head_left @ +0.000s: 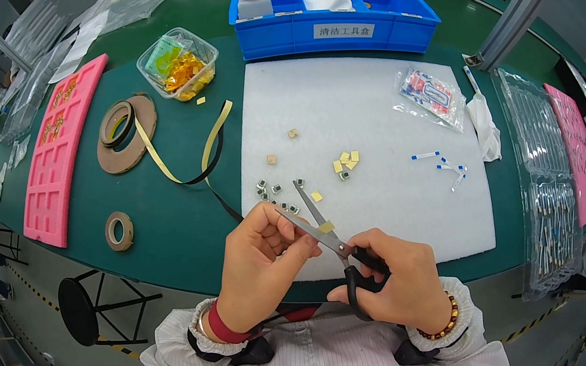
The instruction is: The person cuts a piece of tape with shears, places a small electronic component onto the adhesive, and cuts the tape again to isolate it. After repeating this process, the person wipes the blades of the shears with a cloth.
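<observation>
scissors (329,235) handles hidden, right hand (395,282)

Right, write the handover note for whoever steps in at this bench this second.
Right hand: grip shut on the black-handled scissors, blades open over the white foam mat.
Left hand: fingertips pinch something small at the blades; what it is cannot be made out.
On the mat: cut gold squares and small dark parts lie loose.
On the green table: a gold tape strip runs from the tape rolls; clear tub of gold scraps behind.
Done: several squares cut. Left: tape remains uncut.
</observation>
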### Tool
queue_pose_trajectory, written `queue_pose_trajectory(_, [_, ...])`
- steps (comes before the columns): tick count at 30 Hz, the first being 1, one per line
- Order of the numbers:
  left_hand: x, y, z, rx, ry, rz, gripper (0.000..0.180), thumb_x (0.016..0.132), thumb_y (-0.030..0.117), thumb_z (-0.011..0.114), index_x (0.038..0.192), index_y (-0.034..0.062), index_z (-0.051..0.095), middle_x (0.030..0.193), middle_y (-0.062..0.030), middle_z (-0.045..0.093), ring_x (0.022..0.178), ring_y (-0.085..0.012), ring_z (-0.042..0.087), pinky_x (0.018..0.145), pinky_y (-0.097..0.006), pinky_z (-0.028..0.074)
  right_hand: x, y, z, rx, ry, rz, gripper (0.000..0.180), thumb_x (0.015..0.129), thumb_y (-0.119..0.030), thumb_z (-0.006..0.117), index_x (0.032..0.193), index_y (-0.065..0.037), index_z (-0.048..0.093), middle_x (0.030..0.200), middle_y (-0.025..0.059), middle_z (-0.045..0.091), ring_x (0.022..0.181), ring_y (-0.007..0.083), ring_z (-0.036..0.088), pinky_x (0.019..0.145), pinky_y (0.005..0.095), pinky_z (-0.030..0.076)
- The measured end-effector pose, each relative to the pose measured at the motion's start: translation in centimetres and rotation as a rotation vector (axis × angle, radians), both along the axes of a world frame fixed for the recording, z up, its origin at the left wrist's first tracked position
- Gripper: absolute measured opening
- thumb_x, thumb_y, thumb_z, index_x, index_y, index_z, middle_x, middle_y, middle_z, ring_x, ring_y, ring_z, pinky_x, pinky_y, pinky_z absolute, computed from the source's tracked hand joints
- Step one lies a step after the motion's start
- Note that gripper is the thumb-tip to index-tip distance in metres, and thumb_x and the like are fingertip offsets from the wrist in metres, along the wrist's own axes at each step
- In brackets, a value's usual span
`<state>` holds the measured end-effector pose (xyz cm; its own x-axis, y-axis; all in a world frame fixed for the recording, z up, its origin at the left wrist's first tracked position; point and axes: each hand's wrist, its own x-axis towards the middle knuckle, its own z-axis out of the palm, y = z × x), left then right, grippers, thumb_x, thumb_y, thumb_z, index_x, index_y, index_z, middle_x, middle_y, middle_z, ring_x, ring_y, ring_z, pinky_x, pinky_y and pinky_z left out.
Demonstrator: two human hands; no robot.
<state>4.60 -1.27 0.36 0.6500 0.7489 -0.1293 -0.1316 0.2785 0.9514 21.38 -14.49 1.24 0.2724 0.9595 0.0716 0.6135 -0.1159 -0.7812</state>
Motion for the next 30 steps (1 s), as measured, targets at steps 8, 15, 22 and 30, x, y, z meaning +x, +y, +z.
queue_pose_trajectory(8, [0.0,0.1,-0.2,0.019,0.002,-0.008,0.027,0.094,-0.009,0.069,0.094,0.0054,0.047,0.101,-0.0105,0.07,0.094,-0.0152,0.072,0.084,-0.028,0.06,0.0,-0.1,-0.2,-0.004,-0.011,0.01,0.053,0.07,-0.032,0.099,0.106,-0.006,0.07,0.062,-0.0013,0.056,0.053,0.0084,0.051,0.051,0.0244,0.04])
queue_pose_trajectory(15, [0.1,0.2,-0.3,0.036,-0.015,-0.01,0.027,0.095,-0.009,0.069,0.093,0.0063,0.046,0.101,-0.0112,0.07,0.095,-0.0153,0.072,0.084,-0.029,0.061,0.1,-0.1,-0.4,0.027,-0.057,-0.004,0.05,0.072,-0.032,0.099,0.105,-0.007,0.071,0.061,-0.002,0.056,0.052,0.0071,0.051,0.05,0.0231,0.038])
queue_pose_trajectory(22, [-0.6,1.0,-1.4,0.329,0.214,0.157,0.022,0.092,-0.006,0.074,0.103,0.0032,0.057,0.091,-0.0027,0.065,0.074,-0.0053,0.058,0.064,-0.022,0.048,0.8,-0.2,-1.1,0.058,-0.301,-0.076,0.048,0.072,-0.034,0.098,0.104,-0.008,0.072,0.063,0.0002,0.061,0.052,0.0111,0.059,0.051,0.0243,0.043])
queue_pose_trajectory(30, [1.2,1.7,1.9,1.246,0.385,0.035,0.019,0.077,0.008,0.09,0.092,0.0081,0.078,0.074,-0.0054,0.055,0.061,-0.0205,0.054,0.052,-0.031,0.041,0.9,-0.7,-1.0,0.033,-0.52,0.002,0.046,0.081,-0.044,0.087,0.105,-0.01,0.068,0.07,0.0019,0.062,0.054,0.0222,0.057,0.053,0.0347,0.043])
